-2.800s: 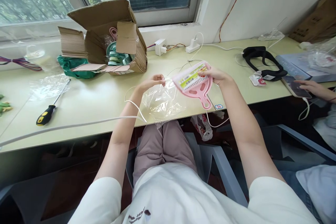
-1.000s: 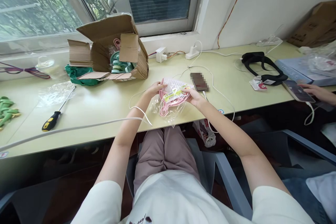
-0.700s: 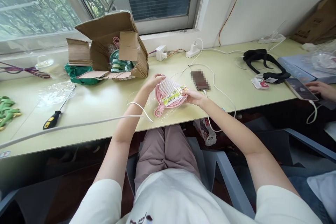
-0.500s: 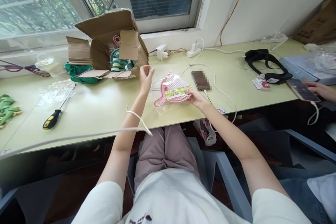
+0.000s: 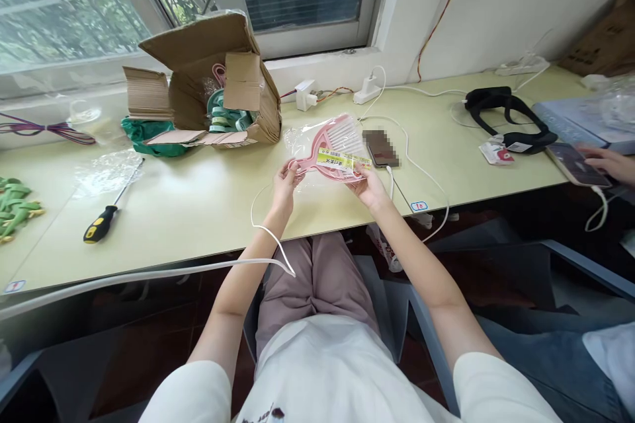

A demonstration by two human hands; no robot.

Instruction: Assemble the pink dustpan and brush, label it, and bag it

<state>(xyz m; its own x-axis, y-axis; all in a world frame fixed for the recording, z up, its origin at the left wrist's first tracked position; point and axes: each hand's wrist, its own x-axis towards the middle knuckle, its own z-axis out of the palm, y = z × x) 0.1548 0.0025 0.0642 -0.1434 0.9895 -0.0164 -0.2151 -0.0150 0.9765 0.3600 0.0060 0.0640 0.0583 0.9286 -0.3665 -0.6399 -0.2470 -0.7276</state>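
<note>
A pink hand brush and dustpan set (image 5: 322, 145) in a clear plastic bag is held just above the tabletop, white bristles toward the upper right and a yellow-green label across it. My left hand (image 5: 284, 186) is closed around its handle end at the left. My right hand (image 5: 371, 188) pinches the lower right edge, thumb on top near the label. Behind my left hand stands an open cardboard box (image 5: 270, 106) with green items and a pink handle inside. A phone (image 5: 381, 148) with a white cable lies just beyond my right hand.
A black-and-yellow screwdriver (image 5: 100, 223) and green woven items (image 5: 17, 205) lie at the left. A white cable (image 5: 163, 273) crosses before my left forearm. Right are a black head strap (image 5: 510, 115) and another person's hand (image 5: 612, 164) at a phone.
My left hand has come down from beside the cardboard box and taken hold of the handle. The bagged set has shifted slightly right and turned, its bristles now higher.
</note>
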